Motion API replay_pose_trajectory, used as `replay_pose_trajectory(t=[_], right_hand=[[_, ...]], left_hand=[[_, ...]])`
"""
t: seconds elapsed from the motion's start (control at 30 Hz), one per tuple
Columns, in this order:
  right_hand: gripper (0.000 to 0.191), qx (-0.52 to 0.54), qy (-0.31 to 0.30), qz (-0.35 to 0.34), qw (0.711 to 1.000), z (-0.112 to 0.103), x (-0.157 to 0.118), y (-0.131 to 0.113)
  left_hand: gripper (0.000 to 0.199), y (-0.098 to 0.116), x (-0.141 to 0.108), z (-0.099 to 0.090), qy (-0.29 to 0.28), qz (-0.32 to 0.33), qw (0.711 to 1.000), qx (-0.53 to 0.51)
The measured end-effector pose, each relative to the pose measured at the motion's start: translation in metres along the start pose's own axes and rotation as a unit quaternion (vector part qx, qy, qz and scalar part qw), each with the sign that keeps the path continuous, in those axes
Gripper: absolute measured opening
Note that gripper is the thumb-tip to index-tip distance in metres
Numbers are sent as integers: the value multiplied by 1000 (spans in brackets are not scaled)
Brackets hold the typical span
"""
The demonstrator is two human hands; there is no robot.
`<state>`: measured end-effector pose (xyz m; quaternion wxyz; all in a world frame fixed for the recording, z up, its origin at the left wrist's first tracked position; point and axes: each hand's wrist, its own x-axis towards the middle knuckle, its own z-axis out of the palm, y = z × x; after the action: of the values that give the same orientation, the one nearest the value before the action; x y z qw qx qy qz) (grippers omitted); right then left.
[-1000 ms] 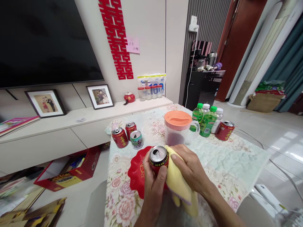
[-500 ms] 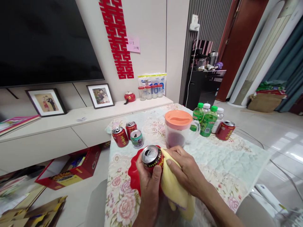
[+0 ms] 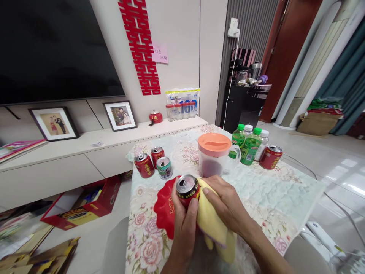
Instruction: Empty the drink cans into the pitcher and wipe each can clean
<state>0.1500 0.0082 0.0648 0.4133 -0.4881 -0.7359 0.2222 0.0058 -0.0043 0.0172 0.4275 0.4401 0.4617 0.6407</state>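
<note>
Floral tablecloth [image 3: 282,194]; lidded pitcher [image 3: 213,158] stands just beyond held can [image 3: 186,185].

A bare left hand [image 3: 184,222] hides the lower body of a red metal drink can [image 3: 187,187] and part of a scalloped red dish [image 3: 163,211]; a flat black television [image 3: 57,49] is cropped.

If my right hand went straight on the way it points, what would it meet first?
Most likely the red can in your left hand, with the yellow cloth between, though depth is unclear.
</note>
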Motion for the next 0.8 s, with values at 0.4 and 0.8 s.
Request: replay_pose_trajectory(t=[0.4,0.8], right_hand=[[30,-2,72,-142,987,-8,-8,-6],[16,-29,-41,-1,999,2,2,11]], left_hand=[[78,8,-2,0,-43,-44,997,-38],[81,7,4,0,23,-67,990,-122]])
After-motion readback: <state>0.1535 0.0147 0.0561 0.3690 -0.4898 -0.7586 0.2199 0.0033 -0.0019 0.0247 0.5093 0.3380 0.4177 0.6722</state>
